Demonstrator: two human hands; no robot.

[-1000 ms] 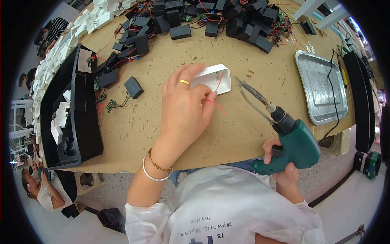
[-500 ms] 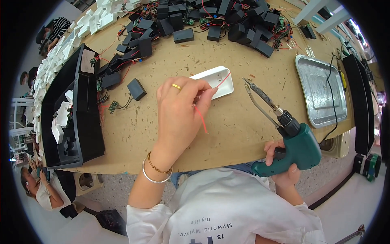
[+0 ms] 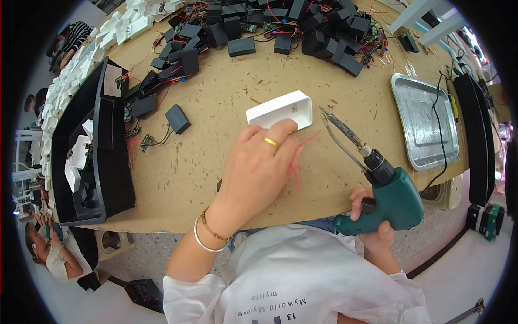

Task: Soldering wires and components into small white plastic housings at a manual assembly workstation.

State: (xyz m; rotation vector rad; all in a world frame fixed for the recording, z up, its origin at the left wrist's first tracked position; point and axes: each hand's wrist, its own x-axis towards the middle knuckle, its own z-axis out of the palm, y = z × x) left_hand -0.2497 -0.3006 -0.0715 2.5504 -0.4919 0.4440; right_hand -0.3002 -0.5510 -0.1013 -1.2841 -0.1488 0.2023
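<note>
My left hand [image 3: 259, 167] is over the middle of the table, palm down, its fingers curled round thin red wire [image 3: 308, 141]. Loose ends stick out on the right side of the hand, partly blurred; the fingertips are mostly hidden. Just beyond the fingers lies a white plastic box shell [image 3: 275, 105], open side up, and whether they touch it cannot be told. At the table's near edge, my right hand [image 3: 379, 236] grips a green soldering gun [image 3: 399, 200] by its handle. Its metal tip points up and left, to the right of the shell.
Black boxes [image 3: 242, 47] with wires and circuit boards are heaped at the back. One black box [image 3: 178, 119] with a small board lies left of centre. A black bin [image 3: 116, 162] stands left, a metal tray [image 3: 431, 127] right with a cable across it. White shells [image 3: 81, 67] line the far left.
My left hand has moved right and slightly nearer, away from the white shell, with the red wire in it. The shell has shifted a little. The soldering gun stays nearly still.
</note>
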